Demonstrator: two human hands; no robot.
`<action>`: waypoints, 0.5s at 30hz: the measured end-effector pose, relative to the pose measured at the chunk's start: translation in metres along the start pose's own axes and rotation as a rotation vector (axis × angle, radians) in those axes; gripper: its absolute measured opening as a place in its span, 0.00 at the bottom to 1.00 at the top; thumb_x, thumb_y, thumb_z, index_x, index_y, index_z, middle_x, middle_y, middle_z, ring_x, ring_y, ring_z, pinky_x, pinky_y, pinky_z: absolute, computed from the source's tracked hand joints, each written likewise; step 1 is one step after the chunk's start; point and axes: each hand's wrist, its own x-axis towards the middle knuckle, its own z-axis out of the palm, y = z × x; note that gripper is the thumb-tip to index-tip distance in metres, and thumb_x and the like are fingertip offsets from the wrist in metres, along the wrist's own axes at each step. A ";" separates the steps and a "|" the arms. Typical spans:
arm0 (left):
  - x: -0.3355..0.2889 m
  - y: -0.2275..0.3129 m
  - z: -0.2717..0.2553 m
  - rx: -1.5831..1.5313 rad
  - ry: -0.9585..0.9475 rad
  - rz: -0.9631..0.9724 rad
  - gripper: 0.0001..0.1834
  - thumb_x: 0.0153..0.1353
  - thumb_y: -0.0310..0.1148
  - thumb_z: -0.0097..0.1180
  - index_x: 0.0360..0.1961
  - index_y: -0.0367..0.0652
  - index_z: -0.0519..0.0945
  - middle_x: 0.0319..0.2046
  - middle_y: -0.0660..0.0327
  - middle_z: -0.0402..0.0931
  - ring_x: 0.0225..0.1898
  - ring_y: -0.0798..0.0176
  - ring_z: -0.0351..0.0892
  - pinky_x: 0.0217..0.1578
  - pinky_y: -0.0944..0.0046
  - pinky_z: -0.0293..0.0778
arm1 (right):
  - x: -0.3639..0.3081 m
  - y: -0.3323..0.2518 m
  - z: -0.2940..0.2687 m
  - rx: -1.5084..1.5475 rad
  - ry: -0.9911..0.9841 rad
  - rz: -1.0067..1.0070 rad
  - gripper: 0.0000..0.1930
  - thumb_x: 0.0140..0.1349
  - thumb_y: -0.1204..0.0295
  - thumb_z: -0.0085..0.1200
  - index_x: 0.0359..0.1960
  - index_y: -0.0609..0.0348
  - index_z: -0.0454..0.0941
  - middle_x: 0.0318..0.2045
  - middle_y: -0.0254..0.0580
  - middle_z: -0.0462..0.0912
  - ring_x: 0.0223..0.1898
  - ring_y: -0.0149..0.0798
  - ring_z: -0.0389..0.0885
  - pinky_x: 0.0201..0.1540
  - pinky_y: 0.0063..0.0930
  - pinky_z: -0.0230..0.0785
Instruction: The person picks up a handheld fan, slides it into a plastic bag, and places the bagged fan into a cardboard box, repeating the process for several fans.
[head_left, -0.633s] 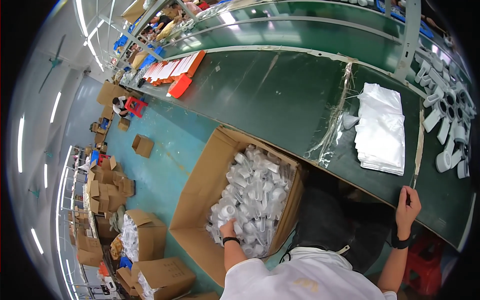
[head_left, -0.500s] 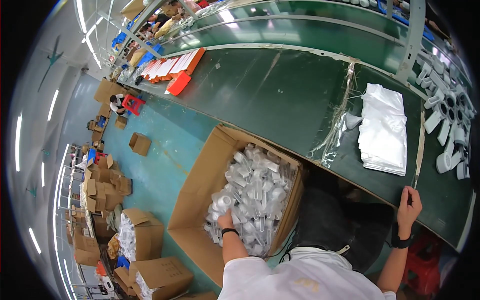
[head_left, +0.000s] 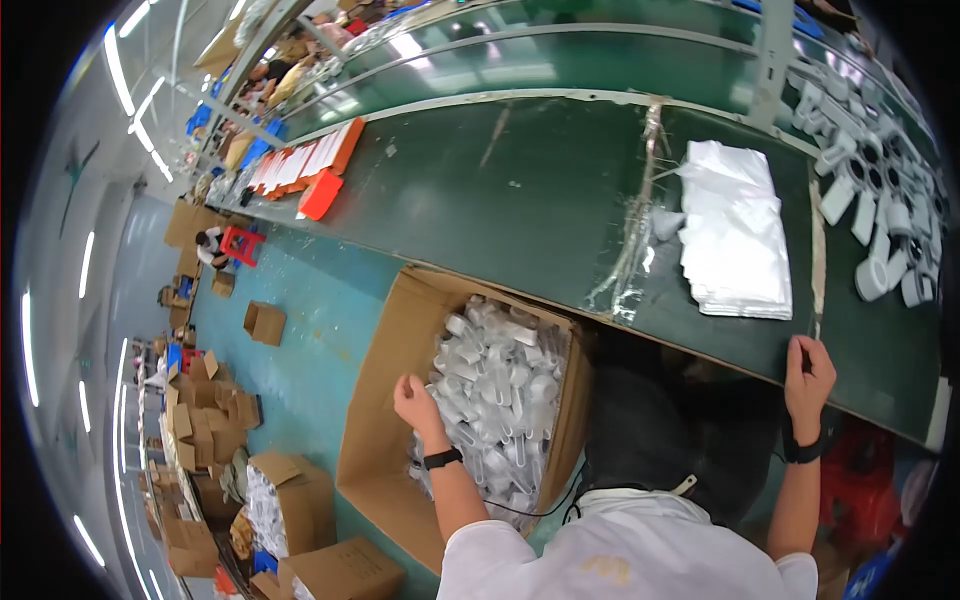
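I've got the left hand (head_left: 415, 404) at 7 o'clock over the box (head_left: 374, 440), fingers curled in; can't tell if it's pinching anything. Bagged parts (head_left: 495, 390) are heaped in the box, around 6. Right hand (head_left: 810, 376)'s between 3 and 4, by the table (head_left: 450, 190) edge, thumb near fingertips, grip unclear to me. White stack (head_left: 735, 235)'s at 2:30.

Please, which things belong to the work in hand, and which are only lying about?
Likely in the work: open carton, plastic-wrapped parts, white plastic stack, loose grey parts.

Seemingly just lying about: orange item, small floor carton, carton pile.
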 end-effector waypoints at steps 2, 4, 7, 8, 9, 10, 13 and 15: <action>-0.006 0.052 0.011 -0.299 -0.063 0.028 0.12 0.62 0.30 0.57 0.42 0.33 0.80 0.35 0.57 0.81 0.37 0.67 0.79 0.40 0.67 0.74 | -0.002 0.002 0.001 0.032 0.000 0.015 0.05 0.63 0.76 0.54 0.34 0.66 0.77 0.24 0.37 0.73 0.25 0.28 0.69 0.29 0.21 0.63; -0.013 0.089 0.030 -0.281 -0.130 0.087 0.12 0.63 0.30 0.57 0.44 0.34 0.80 0.36 0.58 0.81 0.37 0.68 0.78 0.40 0.68 0.73 | 0.000 0.005 0.005 0.049 0.013 -0.020 0.04 0.62 0.77 0.55 0.33 0.66 0.77 0.23 0.36 0.72 0.23 0.27 0.67 0.27 0.21 0.61; -0.040 0.142 0.071 -0.396 -0.357 0.197 0.13 0.62 0.29 0.58 0.46 0.34 0.79 0.41 0.58 0.80 0.40 0.69 0.78 0.42 0.68 0.73 | -0.001 0.014 0.005 0.058 0.033 -0.037 0.04 0.61 0.77 0.55 0.33 0.67 0.77 0.22 0.36 0.71 0.23 0.27 0.67 0.26 0.21 0.60; -0.048 0.156 0.083 -0.368 -0.382 0.323 0.13 0.62 0.29 0.58 0.47 0.35 0.79 0.42 0.58 0.80 0.42 0.67 0.78 0.43 0.68 0.74 | -0.001 0.010 0.003 0.061 0.031 -0.032 0.04 0.61 0.77 0.55 0.33 0.67 0.77 0.22 0.36 0.71 0.23 0.27 0.67 0.26 0.21 0.60; -0.057 0.166 0.092 -0.333 -0.414 0.441 0.14 0.61 0.28 0.59 0.47 0.35 0.79 0.44 0.57 0.80 0.44 0.66 0.78 0.43 0.68 0.74 | -0.001 0.004 0.000 0.055 0.024 -0.039 0.04 0.61 0.77 0.55 0.33 0.67 0.77 0.22 0.36 0.71 0.22 0.27 0.66 0.26 0.22 0.60; -0.068 0.180 0.099 -0.297 -0.407 0.589 0.15 0.60 0.28 0.59 0.48 0.36 0.78 0.46 0.56 0.79 0.44 0.62 0.79 0.45 0.66 0.74 | -0.002 0.000 -0.004 0.048 0.023 -0.049 0.04 0.61 0.77 0.56 0.33 0.67 0.77 0.22 0.36 0.71 0.22 0.27 0.66 0.26 0.22 0.60; -0.071 0.227 0.128 -0.161 -0.335 0.945 0.17 0.59 0.29 0.60 0.49 0.38 0.79 0.47 0.54 0.80 0.45 0.53 0.80 0.47 0.61 0.75 | -0.001 0.007 -0.001 0.051 0.018 -0.080 0.04 0.61 0.77 0.56 0.33 0.67 0.77 0.22 0.36 0.72 0.22 0.27 0.66 0.25 0.22 0.59; -0.066 0.236 0.133 -0.031 -0.268 1.137 0.17 0.58 0.29 0.61 0.49 0.38 0.79 0.46 0.53 0.80 0.45 0.49 0.81 0.47 0.59 0.74 | -0.002 0.007 -0.002 0.061 0.021 -0.091 0.04 0.61 0.77 0.55 0.33 0.67 0.77 0.22 0.36 0.72 0.22 0.27 0.66 0.25 0.22 0.59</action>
